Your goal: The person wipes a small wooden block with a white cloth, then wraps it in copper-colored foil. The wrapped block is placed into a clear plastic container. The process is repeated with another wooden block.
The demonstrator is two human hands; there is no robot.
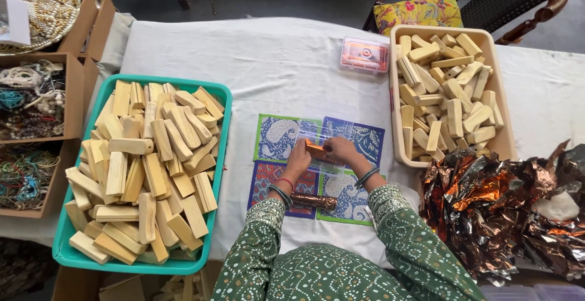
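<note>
gripping a small copper-foil-wrapped block (315, 150) from both ends, the left hand (297, 159) and right hand (341, 150) close their fingers around it; it sits between them, long axis running roughly left to right, tilted slightly down toward the right hand. under the hands lie patterned cards (280, 136) on a white cloth. a second foil-wrapped piece (313, 201) lies near the wrists, also lengthwise left to right. left of the left hand is a teal tray of wooden blocks (222, 94); right of the right hand, a beige tray (396, 33) and crumpled foil (487, 209).
</note>
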